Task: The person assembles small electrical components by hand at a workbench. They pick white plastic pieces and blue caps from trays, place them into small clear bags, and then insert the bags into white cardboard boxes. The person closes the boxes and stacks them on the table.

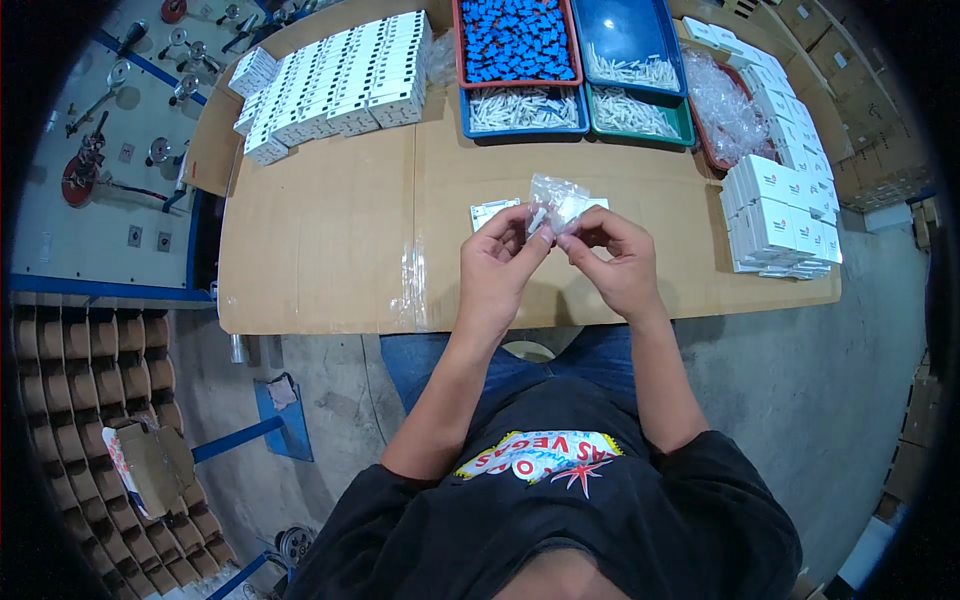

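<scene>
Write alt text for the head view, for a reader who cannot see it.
A seated person's left hand and right hand together pinch a small clear plastic bag above a cardboard-covered table. Rows of small white boxes lie at the far left, trays of blue and white parts sit at the back, and more stacked white boxes stand at the right.

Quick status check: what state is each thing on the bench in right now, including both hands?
Left hand: pinching the clear plastic bag.
Right hand: pinching the same bag.
Clear plastic bag: held above the table, small white pieces inside.
Red tray: full of blue parts.
Blue tray: few white parts, mostly bare.
White boxes: closed, in rows.
</scene>
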The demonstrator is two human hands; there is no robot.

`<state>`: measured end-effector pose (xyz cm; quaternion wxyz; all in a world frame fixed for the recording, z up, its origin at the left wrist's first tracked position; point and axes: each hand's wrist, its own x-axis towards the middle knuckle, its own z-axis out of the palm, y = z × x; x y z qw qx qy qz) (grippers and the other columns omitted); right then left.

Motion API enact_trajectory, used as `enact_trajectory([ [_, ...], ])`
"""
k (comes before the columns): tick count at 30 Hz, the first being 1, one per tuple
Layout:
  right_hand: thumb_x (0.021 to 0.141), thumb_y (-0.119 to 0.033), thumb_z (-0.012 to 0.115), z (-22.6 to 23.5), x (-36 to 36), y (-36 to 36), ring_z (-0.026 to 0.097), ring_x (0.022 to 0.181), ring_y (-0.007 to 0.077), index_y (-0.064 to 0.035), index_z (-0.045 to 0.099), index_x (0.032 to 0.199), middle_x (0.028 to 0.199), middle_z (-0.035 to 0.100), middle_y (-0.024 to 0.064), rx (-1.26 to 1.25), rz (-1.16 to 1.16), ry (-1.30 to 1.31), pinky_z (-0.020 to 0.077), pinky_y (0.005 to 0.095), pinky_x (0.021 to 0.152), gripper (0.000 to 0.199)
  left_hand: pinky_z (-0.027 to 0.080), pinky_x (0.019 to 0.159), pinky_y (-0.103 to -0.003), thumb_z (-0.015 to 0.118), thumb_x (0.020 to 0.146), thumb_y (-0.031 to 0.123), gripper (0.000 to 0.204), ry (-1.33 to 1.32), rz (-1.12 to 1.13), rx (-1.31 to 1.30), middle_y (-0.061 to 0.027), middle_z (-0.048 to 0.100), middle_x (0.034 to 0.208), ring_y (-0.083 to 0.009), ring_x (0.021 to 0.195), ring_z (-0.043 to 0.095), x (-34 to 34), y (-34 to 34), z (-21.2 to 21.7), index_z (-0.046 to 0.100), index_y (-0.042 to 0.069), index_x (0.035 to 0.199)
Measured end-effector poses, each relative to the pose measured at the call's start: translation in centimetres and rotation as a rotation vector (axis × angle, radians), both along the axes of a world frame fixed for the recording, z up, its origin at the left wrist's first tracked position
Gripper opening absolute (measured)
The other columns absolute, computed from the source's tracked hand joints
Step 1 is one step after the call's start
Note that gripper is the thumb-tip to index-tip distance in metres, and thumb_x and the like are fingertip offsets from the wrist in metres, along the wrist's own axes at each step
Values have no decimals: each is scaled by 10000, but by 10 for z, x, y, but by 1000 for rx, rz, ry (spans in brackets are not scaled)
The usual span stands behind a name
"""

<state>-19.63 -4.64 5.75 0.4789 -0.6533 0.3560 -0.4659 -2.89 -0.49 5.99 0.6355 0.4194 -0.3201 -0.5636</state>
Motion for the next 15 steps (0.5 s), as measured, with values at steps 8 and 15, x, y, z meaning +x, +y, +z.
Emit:
enact_trajectory([
  [8, 929, -13, 763, 1, -2, -3, 662, 869, 93, 15, 707, 1022, 994, 682, 42, 28, 36, -1, 533, 249, 748, 112, 525, 886, -252, 712, 971, -10, 249, -24, -22, -54, -53, 707, 1102, -93, 1010, 649, 0, 1, -1, 683, -51, 1215],
  [15, 906, -12, 779, 5, 5, -1, 620, 879, 85, 13, 692, 1125, 1027, 628, 25, 111, 44, -79, 513, 235, 760, 237, 533, 935, -261, 708, 931, -88, 317, -71, -61, -51, -71, 688, 1137, -119, 1075, 660, 4, 1, -11, 632, -32, 1234],
])
